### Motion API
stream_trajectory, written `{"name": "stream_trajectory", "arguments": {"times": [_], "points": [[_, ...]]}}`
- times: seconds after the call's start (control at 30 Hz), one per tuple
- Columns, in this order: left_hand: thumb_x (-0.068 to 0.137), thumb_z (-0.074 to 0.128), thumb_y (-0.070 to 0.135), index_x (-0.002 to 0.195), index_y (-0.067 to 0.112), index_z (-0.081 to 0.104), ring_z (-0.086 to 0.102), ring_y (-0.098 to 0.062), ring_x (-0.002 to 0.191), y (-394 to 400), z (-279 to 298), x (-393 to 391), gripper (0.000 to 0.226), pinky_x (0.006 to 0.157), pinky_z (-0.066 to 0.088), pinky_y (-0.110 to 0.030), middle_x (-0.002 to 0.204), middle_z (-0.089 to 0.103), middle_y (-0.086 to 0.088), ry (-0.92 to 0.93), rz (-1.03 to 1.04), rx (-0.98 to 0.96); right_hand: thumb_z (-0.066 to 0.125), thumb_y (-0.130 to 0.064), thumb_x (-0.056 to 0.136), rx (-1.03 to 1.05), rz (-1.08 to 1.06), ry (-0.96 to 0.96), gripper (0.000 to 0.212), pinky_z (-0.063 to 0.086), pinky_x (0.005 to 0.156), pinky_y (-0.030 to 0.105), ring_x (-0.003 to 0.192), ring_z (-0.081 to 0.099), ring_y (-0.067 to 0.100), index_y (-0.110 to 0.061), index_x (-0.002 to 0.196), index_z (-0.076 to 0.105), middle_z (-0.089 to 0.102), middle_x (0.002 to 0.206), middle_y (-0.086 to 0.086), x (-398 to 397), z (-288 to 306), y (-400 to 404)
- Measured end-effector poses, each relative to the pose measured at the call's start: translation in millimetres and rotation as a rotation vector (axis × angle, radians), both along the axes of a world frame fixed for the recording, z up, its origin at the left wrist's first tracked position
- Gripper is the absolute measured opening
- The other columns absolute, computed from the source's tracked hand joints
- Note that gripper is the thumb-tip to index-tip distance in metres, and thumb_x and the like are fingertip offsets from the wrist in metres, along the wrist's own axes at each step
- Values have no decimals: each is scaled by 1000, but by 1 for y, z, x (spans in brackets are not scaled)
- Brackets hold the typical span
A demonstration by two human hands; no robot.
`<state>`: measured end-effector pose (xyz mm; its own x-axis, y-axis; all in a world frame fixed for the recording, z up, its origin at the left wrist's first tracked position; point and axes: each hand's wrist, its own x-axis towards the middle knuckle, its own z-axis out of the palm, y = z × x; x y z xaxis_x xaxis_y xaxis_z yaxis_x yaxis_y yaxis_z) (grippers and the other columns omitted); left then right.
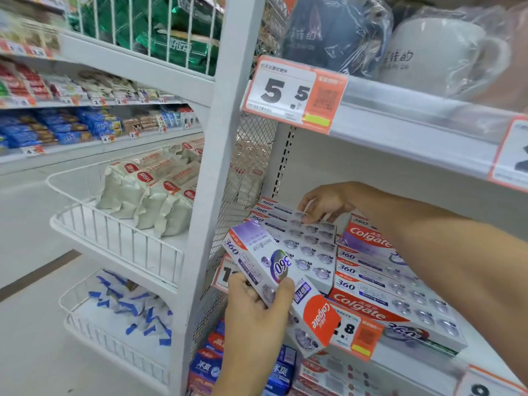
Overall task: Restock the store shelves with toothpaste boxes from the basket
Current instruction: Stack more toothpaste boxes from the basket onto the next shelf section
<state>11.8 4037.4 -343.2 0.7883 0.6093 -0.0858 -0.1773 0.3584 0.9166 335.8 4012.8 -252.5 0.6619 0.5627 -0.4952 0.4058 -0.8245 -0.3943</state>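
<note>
Left hand (pixel 255 312) grips toothpaste box (pixel 278 284), held tilted in front of shelf (pixel 411 364) edge. Right hand (pixel 324 202) reaches over left stack of boxes (pixel 297 238) on shelf, curled fingers touching top box; whether gripping, cannot tell. Second stack (pixel 380 281) just beside.

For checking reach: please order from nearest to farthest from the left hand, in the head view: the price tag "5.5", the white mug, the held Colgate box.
1. Held Colgate box: gripped by the left hand.
2. Price tag "5.5": upper shelf edge, above.
3. White mug: top shelf, far upper right.
</note>
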Motion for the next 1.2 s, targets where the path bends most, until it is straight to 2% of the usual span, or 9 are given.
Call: {"name": "stream_trajectory", "arguments": {"times": [0.17,0.6,0.8,0.93,1.0,1.03,1.1,1.17,1.2], "points": [[88,71,9,109,17,51,76,-18,78,0,-5,4,30,60,57,-21,88,78,-1,-36,-7,-12,83,-18,79,-23,5,-19,39,55,82,36,104,64,24,-24,112,63,73,115,10,1,0,2],[89,70,8,109,15,52,76,-17,72,5,-8,6,27,53,54,-18,83,78,-2,-37,8,-10,85,-17,77,-21,34,-38,42,56,89,38,112,64,26,-26,112,63,69,118,6,3,-1,2],[90,70,11,108,18,52,76,-14,72,4,-10,7,27,52,55,-18,82,78,1,-31,4,1,85,-15,77,-24,57,-42,46,57,88,37,106,66,24,-24,116,62,70,117,6,-2,3,1],[85,74,17,110,20,54,76,-15,79,5,-11,8,32,59,58,-20,90,79,0,-66,6,28,83,-15,78,-32,69,-50,47,56,89,37,106,66,23,-23,118,60,69,118,5,-6,4,-5],[79,77,22,111,20,56,76,-16,85,4,-9,9,38,66,61,-24,95,79,-1,-105,5,41,85,-18,77,-52,134,-158,50,55,88,35,104,65,21,-22,121,60,68,116,4,-19,11,-6],[76,78,26,111,20,56,76,-16,87,4,-9,9,42,69,61,-25,97,78,-1,-120,11,49,85,-21,77,-24,177,-277,51,53,85,33,101,64,19,-22,121,59,66,114,2,-28,16,-6],[71,79,31,112,22,58,76,-17,90,5,-9,10,47,72,61,-26,98,78,-1,-145,22,68,83,-23,80,223,232,-463,41,51,77,29,93,63,19,-20,115,62,66,108,4,-57,24,-6],[69,79,34,112,23,58,76,-19,91,4,-8,11,49,72,61,-25,99,78,-2,-165,45,61,79,-22,85,496,233,-291,29,56,74,34,86,67,24,-16,110,65,70,104,13,-98,30,-11],[67,79,36,112,24,59,76,-18,91,4,-7,11,50,70,60,-24,99,78,-3,-177,65,59,77,-25,86,522,274,-151,31,58,75,37,86,70,27,-16,113,64,71,105,13,-119,30,-17]]}}
